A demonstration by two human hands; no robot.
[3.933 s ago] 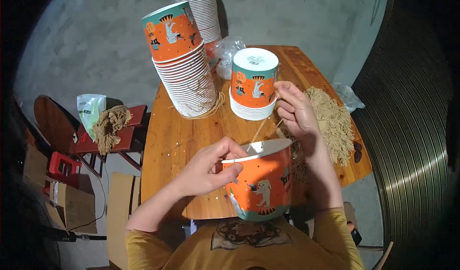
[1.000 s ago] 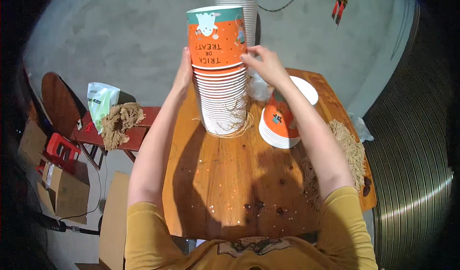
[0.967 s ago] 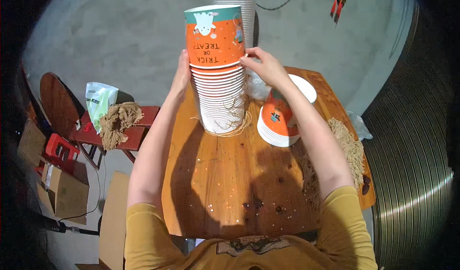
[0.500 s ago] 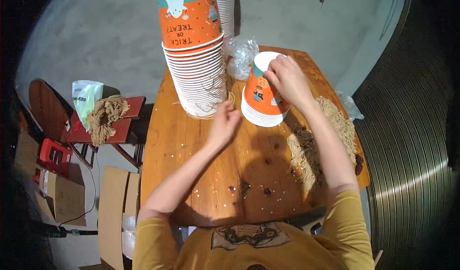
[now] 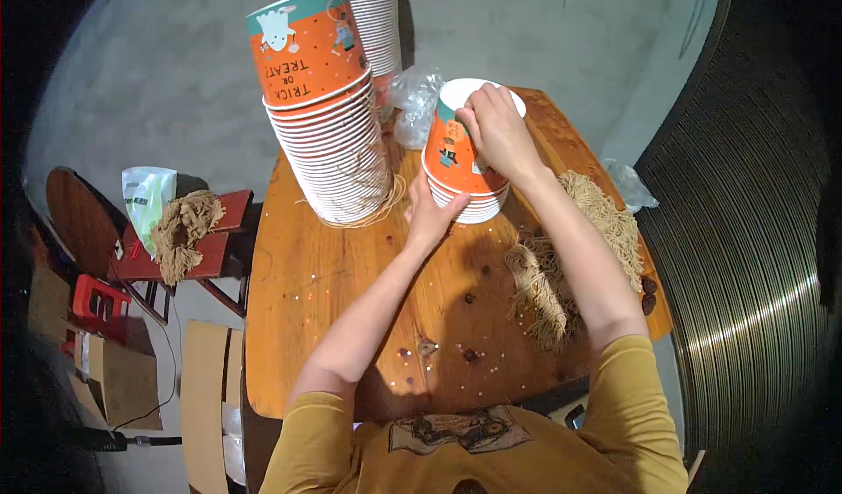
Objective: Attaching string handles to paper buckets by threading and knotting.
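A short stack of upside-down paper buckets point(image 5: 449, 165), orange and teal with white rims, stands on the wooden table point(image 5: 351, 318). My left hand point(image 5: 431, 218) grips its lower left side by the rims, thumb laid across the front. My right hand point(image 5: 502, 134) is curled over the white base at the top, fingers bent together; whatever they pinch is hidden. Left of it rises a taller, leaning stack of the same buckets point(image 5: 329, 143), with thin tan cords point(image 5: 386, 204) hanging along its right side and lying by its foot.
Bundles of tan cord point(image 5: 601, 222) lie on the table's right, beside my right forearm. Behind the short stack is a crumpled clear plastic bag point(image 5: 417, 108). Another tall bucket stack point(image 5: 368, 20) stands beyond. A red-brown chair point(image 5: 206, 261) at left holds more cord; ribbed metal sheeting point(image 5: 737, 257) curves along the right.
My left hand has moved from beside the tall stack onto the short stack's lower rims. My right hand stays at the top of that stack. The whole view has shifted slightly.
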